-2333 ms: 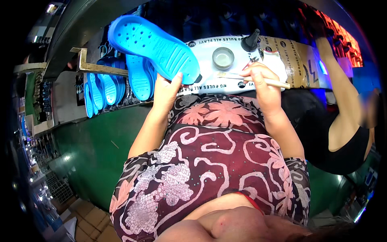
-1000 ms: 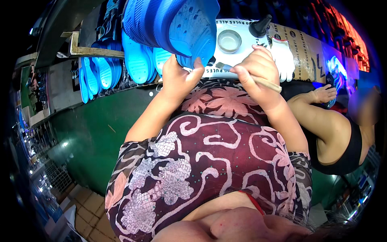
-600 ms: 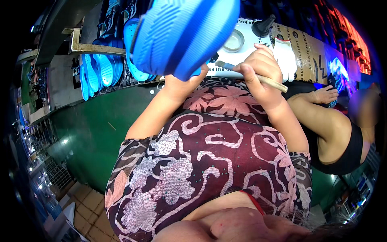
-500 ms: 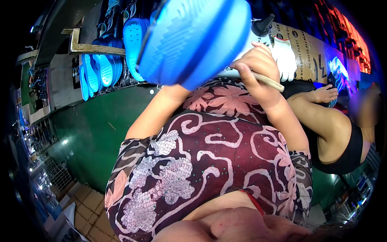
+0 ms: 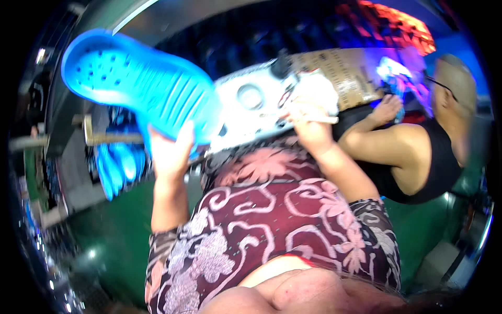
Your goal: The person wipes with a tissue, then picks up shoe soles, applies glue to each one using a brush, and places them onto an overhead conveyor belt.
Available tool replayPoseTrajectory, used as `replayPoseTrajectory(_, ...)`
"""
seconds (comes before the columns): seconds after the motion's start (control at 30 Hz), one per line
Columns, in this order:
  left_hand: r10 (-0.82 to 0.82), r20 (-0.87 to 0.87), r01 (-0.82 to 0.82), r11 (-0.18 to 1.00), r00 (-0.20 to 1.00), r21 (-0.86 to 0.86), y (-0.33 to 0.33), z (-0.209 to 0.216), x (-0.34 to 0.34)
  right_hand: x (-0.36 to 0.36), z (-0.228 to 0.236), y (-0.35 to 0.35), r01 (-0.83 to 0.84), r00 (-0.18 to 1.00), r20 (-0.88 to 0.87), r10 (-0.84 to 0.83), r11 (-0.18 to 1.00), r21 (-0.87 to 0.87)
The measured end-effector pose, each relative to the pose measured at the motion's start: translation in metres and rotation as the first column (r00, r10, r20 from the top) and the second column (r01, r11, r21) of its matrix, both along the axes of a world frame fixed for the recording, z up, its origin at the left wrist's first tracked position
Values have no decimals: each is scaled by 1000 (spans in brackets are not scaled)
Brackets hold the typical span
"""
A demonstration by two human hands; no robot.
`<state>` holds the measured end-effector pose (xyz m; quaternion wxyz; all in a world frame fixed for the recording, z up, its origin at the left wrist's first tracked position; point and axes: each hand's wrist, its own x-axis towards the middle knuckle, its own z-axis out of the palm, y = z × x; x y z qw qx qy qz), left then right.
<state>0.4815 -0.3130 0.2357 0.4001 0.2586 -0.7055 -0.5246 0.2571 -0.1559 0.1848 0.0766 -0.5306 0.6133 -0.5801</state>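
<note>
A large blue shoe sole [image 5: 157, 86] is gripped at its lower edge by my left hand [image 5: 170, 149], thumb on the near face. It tilts up to the left, showing cross grooves and a cluster of small holes at its far end. Closed around a slim pale stick [image 5: 328, 120], like a brush handle, is my right hand [image 5: 311, 125]; the stick's other end is hidden and blurred. That hand is over the near edge of a white board [image 5: 232, 118] with a round ring on it. Behind it are a black cone-shaped piece [image 5: 281, 64] and a white glove [image 5: 321, 91].
Several blue soles [image 5: 123, 165] stand on a rack at the left, below a wooden bar [image 5: 112, 138]. A cardboard sheet [image 5: 342, 73] lies beyond the glove. At the right sits a co-worker [image 5: 418, 152] in a black top, arm reaching forward. The floor is green [image 5: 120, 225].
The sole has swung left and turned, with its holed face now showing. My right hand has moved left and down, still with the stick. The view has shifted, uncovering the white board.
</note>
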Motion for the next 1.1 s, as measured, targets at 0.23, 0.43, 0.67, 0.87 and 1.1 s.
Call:
replayPoseTrajectory(0.23, -794, -107, 703, 456, 598, 546, 14, 68, -78, -11, -28, 43, 115, 981, 146, -124, 991, 74)
replayPoseTrajectory(0.43, -637, -628, 886, 221, 448, 408, -3, 147, -368, -11, -25, 54, 210, 919, 315, -238, 970, 122)
replayPoseTrajectory(0.67, -629, -709, 891, 454, 318, -2, 57, 171, -288, -15, -50, 57, 278, 806, 495, -325, 946, 169)
replayPoseTrajectory(0.87, -97, 134, 143, 906, 986, -399, -62, 30, -92, -1, -43, 43, 169, 817, 538, -207, 978, 119)
replayPoseTrajectory(1.1, 677, 598, -245, 724, 429, -645, -129, -162, 208, 25, -44, 9, 37, 783, 613, -102, 992, 118)
